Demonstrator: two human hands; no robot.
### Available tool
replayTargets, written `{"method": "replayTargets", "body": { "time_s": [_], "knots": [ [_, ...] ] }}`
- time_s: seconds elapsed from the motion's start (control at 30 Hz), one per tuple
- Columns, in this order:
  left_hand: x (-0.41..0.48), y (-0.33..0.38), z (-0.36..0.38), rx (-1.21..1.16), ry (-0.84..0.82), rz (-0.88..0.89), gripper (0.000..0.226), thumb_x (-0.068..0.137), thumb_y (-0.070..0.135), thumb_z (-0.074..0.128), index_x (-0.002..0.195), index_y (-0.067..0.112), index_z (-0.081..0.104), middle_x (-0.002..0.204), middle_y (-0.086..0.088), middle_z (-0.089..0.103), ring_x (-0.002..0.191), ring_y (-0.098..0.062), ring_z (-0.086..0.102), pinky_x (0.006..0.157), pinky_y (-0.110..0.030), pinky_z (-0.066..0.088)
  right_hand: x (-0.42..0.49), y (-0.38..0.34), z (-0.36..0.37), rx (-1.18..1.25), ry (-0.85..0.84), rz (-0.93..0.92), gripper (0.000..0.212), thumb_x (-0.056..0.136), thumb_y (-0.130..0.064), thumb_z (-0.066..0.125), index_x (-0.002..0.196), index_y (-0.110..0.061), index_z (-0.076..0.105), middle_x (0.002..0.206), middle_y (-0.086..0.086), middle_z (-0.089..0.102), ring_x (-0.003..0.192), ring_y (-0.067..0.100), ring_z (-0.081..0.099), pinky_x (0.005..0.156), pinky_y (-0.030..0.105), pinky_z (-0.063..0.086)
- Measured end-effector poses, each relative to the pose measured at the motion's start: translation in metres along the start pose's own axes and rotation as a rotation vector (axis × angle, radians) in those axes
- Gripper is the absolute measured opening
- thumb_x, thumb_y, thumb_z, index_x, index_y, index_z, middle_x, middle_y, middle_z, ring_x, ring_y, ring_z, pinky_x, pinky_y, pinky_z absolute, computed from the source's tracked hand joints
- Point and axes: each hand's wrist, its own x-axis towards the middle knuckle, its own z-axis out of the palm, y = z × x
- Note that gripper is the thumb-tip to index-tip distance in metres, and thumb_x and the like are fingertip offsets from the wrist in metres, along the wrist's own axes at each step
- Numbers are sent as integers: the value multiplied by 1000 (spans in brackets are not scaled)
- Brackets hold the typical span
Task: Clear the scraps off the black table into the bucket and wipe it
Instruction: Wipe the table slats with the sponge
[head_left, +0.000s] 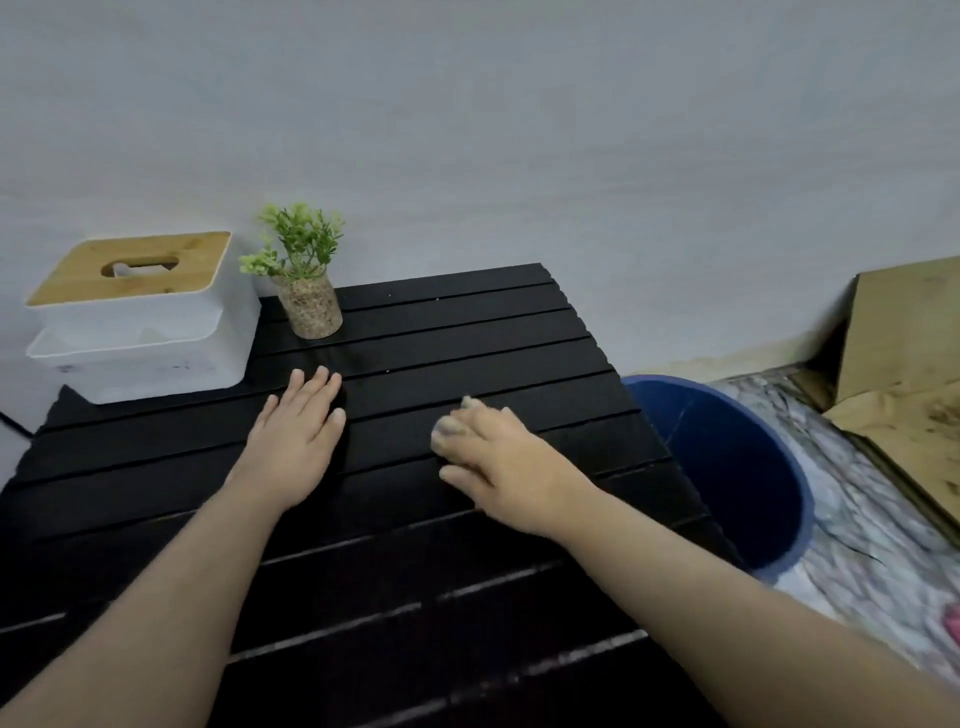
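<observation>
A person's left hand (296, 426) lay flat and empty on the black table (467, 332) while the blurred right hand (498, 457), its grip unclear, worked beside the blue bucket (748, 467); tiny pale scraps (389, 295), likely light and loose, suit sweeping rather than pinching.

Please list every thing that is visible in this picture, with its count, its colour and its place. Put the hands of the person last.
table: one, black, slatted, centre of view.
tissue box: one, white with a wooden lid, far left corner of the table.
potted plant: one, green leaves in a speckled pot, on the table beside the tissue box.
bucket: one, blue, on the floor at the table's right edge.
cardboard: brown, on the floor at far right; count unclear.
left hand: flat on the table, open.
right hand: on the table, fingers curled, blurred.
</observation>
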Motion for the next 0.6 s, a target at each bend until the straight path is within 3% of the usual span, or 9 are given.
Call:
{"method": "replayTargets", "body": {
  "time_s": [0.07,0.2,0.27,0.37,0.43,0.5,0.6],
  "knots": [
    [-13,11,-6,-37,-32,1,49,97,30,27,144,19,18,156,1,11,143,-13,-3,117,-35,-2,-48,7,-14,2,45,49,24,94,-25,51,116,-21,61,127,1,56,134,23,39,112,45,23],
    [-77,55,10,58,-23,108,49,96,32,26,143,16,22,154,0,19,144,-16,3,116,-33,2,-84,35,-63,-109,227,652,23,98,-21,42,115,-19,58,128,4,49,131,25,35,113,52,19],
    [-119,78,24,11,-10,146,50,96,34,24,143,17,20,154,2,19,143,-12,4,114,-29,1,-104,1,-49,-95,195,582,24,98,-22,41,117,-17,54,130,7,47,133,28,34,110,49,25],
    [-169,97,36,-27,5,141,51,95,35,22,143,18,18,155,4,17,140,-6,-1,114,-28,0,-170,-70,0,-48,27,139,36,96,-34,41,131,-27,46,138,2,47,138,27,32,112,48,25],
    [-192,102,41,-29,9,116,52,95,36,21,144,19,17,155,4,14,138,-3,-6,115,-29,-1,-200,-72,-7,-84,-2,36,40,96,-38,39,135,-34,39,139,-2,49,136,24,37,111,47,24],
    [-211,109,48,-12,-20,120,53,95,38,18,144,19,14,156,5,9,135,0,-11,114,-28,-4,-205,-45,-29,-249,116,199,30,96,-35,40,126,-34,46,133,-3,52,128,25,42,109,59,30],
    [-229,124,62,10,-47,136,53,95,38,16,144,20,10,156,5,3,133,0,-17,114,-29,-6,-206,-19,-51,-239,213,624,37,99,-36,36,135,-28,42,156,-3,26,146,24,10,117,58,6]
  ]
}}
